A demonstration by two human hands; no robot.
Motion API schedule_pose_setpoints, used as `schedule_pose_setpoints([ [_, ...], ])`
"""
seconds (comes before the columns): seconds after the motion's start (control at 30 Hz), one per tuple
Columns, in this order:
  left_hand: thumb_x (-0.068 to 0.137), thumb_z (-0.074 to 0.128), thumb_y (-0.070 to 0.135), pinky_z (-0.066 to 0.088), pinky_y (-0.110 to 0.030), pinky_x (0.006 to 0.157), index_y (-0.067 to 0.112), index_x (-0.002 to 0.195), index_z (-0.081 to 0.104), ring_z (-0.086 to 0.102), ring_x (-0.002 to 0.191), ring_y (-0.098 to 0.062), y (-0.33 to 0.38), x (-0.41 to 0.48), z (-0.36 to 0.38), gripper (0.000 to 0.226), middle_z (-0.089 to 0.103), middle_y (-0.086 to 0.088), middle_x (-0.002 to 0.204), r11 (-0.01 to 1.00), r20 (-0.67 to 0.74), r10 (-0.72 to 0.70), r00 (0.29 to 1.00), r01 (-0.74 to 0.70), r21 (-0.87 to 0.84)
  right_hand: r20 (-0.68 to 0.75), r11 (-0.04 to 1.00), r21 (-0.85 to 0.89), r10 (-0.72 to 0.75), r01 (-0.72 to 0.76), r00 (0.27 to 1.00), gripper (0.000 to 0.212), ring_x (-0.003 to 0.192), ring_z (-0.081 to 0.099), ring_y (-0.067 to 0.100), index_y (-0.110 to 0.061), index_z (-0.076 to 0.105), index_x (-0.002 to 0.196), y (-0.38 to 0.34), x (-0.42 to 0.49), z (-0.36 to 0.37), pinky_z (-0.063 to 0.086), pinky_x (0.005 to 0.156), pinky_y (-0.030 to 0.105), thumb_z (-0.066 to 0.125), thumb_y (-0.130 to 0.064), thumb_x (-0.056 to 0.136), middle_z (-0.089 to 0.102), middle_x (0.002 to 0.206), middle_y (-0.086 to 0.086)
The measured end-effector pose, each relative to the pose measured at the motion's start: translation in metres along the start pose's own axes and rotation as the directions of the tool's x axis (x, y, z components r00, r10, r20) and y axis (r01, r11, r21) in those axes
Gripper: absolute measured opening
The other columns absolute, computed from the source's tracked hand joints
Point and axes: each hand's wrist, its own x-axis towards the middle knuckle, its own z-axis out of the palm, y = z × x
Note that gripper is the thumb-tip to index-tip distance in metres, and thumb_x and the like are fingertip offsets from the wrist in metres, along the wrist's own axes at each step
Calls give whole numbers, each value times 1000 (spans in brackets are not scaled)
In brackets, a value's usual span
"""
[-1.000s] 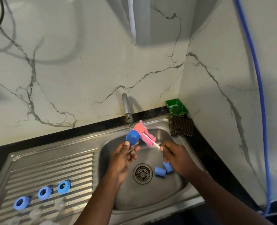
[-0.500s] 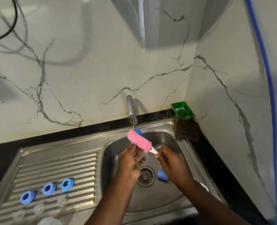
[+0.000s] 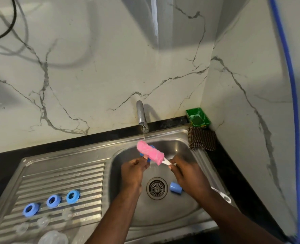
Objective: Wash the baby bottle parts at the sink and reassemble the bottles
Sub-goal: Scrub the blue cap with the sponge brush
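Note:
Over the steel sink bowl (image 3: 179,213), my left hand (image 3: 134,170) grips a blue bottle cap (image 3: 151,148), mostly hidden behind the pink sponge brush (image 3: 150,154). My right hand (image 3: 187,175) holds that brush by its white handle, sponge head lying against the cap under the tap (image 3: 141,115), where a thin stream runs. Another blue cap (image 3: 175,187) lies on its side beside the drain (image 3: 156,188). Three blue screw rings (image 3: 51,201) sit on the ribbed drainboard (image 3: 61,175), with clear nipples (image 3: 43,221) in front of them and a clear bottle (image 3: 53,237) at the bottom edge.
A green soap dish (image 3: 198,117) stands in the back right corner, with a brown checked cloth (image 3: 202,140) in front of it on the sink rim. A blue hose (image 3: 294,106) hangs down the right wall. Marble walls close the back and right.
The brush head has swung over in front of the blue cap, covering most of it. Both hands stay under the tap, and the camera has shifted slightly.

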Motion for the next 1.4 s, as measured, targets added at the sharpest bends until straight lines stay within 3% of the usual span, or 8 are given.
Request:
schedule_pose_setpoints([
  [0.13, 94, 68, 13, 37, -11, 38, 1, 83, 70, 72, 79, -20, 6, -5, 1, 17, 74, -26, 97, 1000, 13, -11, 1000, 10, 25, -4, 1000, -3, 28, -28, 1000, 10, 68, 62, 25, -20, 60, 97, 5, 4, -3, 36, 53, 32, 60, -30, 96, 65, 71, -1],
  [0.23, 97, 64, 19, 47, -31, 67, 6, 94, 68, 75, 75, -13, 11, -8, -2, 13, 77, -15, 99, 989, 119, -145, 982, 147, -12, 21, 995, -46, -84, 85, 996, 7, 69, 62, 24, -25, 56, 97, 6, 1, -1, 31, 54, 26, 58, -32, 95, 67, 74, -2],
  [0.33, 101, 56, 27, 31, -65, 102, 11, 108, 66, 75, 84, -13, 13, -6, -3, 20, 78, -8, 95, 918, 275, -332, 902, 376, -125, -47, 1000, 23, -2, 3, 999, 9, 63, 61, 23, -24, 54, 94, 13, 0, -2, 38, 52, 30, 62, -29, 95, 64, 67, -4],
  [0.53, 105, 43, 21, 12, -73, 112, 5, 106, 63, 69, 96, -19, 20, -9, -2, 26, 77, -12, 85, 811, 383, -398, 834, 514, -278, -82, 997, 54, -52, 56, 995, 7, 71, 56, 18, -22, 56, 95, 17, -5, 1, 27, 53, 20, 63, -24, 93, 57, 62, -7],
  [0.77, 105, 45, 17, 31, -74, 102, 7, 112, 64, 71, 94, -24, 19, -5, -1, 23, 77, -14, 93, 806, 393, -339, 855, 480, -348, -19, 991, 127, -34, 36, 999, 14, 62, 55, 9, -28, 48, 94, 22, -11, 3, 31, 52, 20, 62, -24, 96, 49, 59, -12],
  [1.03, 105, 46, 17, 61, -48, 74, 1, 113, 60, 74, 95, -28, 17, -2, -11, 22, 73, -23, 108, 931, 328, -207, 922, 289, -224, 3, 990, 136, 39, -39, 999, 9, 51, 52, 9, -17, 60, 95, 22, -4, 1, 46, 53, 35, 57, -25, 99, 52, 57, -5],
  [1.17, 105, 47, 14, 64, -39, 73, -1, 117, 59, 73, 96, -31, 15, -5, -18, 23, 71, -28, 111, 939, 329, -190, 925, 269, -215, 11, 994, 100, 31, -32, 999, 11, 50, 48, 0, -16, 60, 94, 26, 3, 0, 30, 50, 27, 58, -26, 98, 42, 51, -10],
  [1.4, 104, 48, 17, 61, -45, 80, 2, 116, 58, 70, 103, -38, 17, 3, -21, 22, 69, -30, 111, 843, 345, -216, 913, 353, -406, 143, 995, 98, -33, 19, 989, 16, 60, 59, 17, -24, 52, 96, 29, 3, 2, 51, 58, 39, 48, -39, 99, 60, 65, -2],
])
